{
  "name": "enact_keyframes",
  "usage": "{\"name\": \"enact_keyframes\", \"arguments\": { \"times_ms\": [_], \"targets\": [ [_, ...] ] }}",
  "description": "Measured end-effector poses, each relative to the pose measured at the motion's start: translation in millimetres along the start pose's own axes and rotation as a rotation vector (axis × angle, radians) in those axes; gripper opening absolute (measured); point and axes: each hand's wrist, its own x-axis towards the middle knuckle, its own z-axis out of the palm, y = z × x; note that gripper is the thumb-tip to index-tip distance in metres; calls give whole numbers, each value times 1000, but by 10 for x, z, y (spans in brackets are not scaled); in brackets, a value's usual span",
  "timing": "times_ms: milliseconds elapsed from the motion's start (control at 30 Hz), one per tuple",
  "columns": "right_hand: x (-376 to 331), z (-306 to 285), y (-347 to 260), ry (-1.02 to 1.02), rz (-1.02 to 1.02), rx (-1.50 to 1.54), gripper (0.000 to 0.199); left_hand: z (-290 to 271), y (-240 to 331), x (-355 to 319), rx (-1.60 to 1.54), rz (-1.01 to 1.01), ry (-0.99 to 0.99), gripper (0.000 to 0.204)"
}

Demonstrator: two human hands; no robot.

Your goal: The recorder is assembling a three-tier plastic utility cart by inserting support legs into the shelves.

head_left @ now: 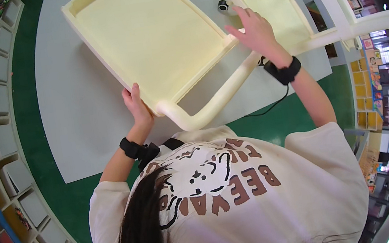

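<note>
Two bare hands are on a pale yellow plastic chair that lies tipped over on a grey mat. Nearest, at the bottom of the frame, is the person's cream printed shirt and dark hair, with a black wristband on each forearm. Just above that, left of centre, the left hand (136, 105) has its fingers curled against the lower edge of the chair's flat panel (152, 37), close to the rounded corner where a tube leg (212, 104) bends away; it looks like a light hold on the edge rather than a full grip. Further up and to the right, the right hand (253, 29) lies spread and open, fingers flat on the frame where the panel meets the second, smaller panel (279, 13); it grips nothing. A small dark round part (223, 5) sits on the mat (71, 104) just beside that joint, and a thin black cable (272, 106) trails across the mat edge onto the green floor (37, 145). Judging by this, the chair is being steadied or turned, and it is not upright yet. Beyond, along the left rim, curved shelving (0, 100) holds small coloured items
</note>
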Motion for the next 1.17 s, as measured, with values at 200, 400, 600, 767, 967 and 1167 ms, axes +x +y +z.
{"name": "enact_keyframes", "arguments": {
  "times_ms": [200, 400, 600, 767, 967, 1167],
  "targets": [
    [41, 353, 364, -915, 547, 279, 47, -273, 107, 92, 273, -138, 32, 36],
    [-86, 586, 429, -528, 469, 339, 44, -216, 174, 143, 248, -231, -22, 43],
    [-51, 627, 431, -646, 515, 332, 44, -267, 52, 283, 218, -368, 41, 34],
    [-51, 601, 366, -627, 499, 363, 44, -323, -8, 315, 59, -385, 41, 32],
    [-23, 561, 344, -693, 506, 382, 41, -284, 39, 339, 30, -361, 13, 24],
    [-47, 651, 396, -677, 497, 385, 42, -253, 82, 350, -9, -367, 18, 21]
  ]
}}
